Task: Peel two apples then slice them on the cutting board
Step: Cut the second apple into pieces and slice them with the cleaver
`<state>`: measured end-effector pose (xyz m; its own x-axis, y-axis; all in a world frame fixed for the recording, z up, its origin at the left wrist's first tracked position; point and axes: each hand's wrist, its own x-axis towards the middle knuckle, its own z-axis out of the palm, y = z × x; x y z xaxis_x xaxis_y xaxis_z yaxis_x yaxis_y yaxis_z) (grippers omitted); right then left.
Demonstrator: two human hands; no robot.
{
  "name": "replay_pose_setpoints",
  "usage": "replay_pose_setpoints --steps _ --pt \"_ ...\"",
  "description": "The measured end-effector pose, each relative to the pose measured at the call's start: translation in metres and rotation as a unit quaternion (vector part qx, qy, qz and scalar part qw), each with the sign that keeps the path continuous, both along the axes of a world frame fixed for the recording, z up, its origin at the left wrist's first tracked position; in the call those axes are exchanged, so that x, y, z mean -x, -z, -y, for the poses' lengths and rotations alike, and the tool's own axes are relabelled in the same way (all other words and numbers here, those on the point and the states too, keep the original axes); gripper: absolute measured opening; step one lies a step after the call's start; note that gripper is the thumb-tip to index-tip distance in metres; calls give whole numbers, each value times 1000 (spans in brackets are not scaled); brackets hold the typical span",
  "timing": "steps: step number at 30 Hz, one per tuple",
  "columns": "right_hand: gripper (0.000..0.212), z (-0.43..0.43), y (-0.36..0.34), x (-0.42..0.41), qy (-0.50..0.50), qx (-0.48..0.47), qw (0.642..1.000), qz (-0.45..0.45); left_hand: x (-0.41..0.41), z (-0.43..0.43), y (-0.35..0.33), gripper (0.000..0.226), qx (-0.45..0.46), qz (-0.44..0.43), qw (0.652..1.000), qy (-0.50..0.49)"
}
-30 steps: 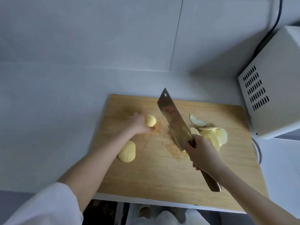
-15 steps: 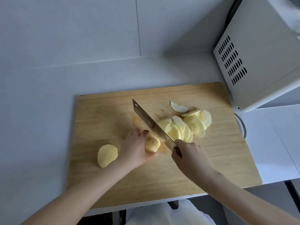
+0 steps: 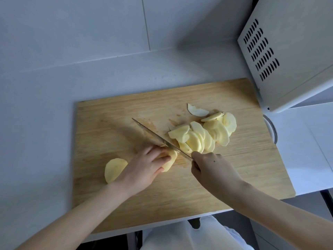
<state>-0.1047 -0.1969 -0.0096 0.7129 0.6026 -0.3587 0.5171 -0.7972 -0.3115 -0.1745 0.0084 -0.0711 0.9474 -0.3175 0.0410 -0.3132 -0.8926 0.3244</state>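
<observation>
Steel knife in clenched right grip | left grip holds apple piece

Wooden cutting board on white counter

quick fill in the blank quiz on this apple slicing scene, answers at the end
1. The right hand grips the ____ of the knife.
2. The left hand holds an apple piece under the blade on the ____ cutting board.
3. An unsliced apple half lies to the ____ of the left hand.
4. The pile of slices lies between the knife and the ____ appliance.
Answers: handle; wooden; left; white
</observation>
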Motion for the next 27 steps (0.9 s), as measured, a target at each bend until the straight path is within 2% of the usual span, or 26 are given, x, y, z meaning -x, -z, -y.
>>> replay_pose_setpoints --steps 6,12,18,23,27 --pt "13 -13 22 -5 11 -13 1000 -25 -5 2 -8 45 -8 -8 1000 10" --pt "21 4 7 -4 23 -45 999 -15 -5 0 -5 48 -23 -7 999 24" --pt "16 5 0 -1 -5 -14 1000 -12 -7 0 -4 50 -29 -8 999 26" --pt "16 -8 12 -4 -7 10 1000 -24 -6 1 -5 46 -22 -7 999 24" --pt "16 -9 22 -6 20 -13 998 -49 -4 1 -8 42 -16 2 1000 23"
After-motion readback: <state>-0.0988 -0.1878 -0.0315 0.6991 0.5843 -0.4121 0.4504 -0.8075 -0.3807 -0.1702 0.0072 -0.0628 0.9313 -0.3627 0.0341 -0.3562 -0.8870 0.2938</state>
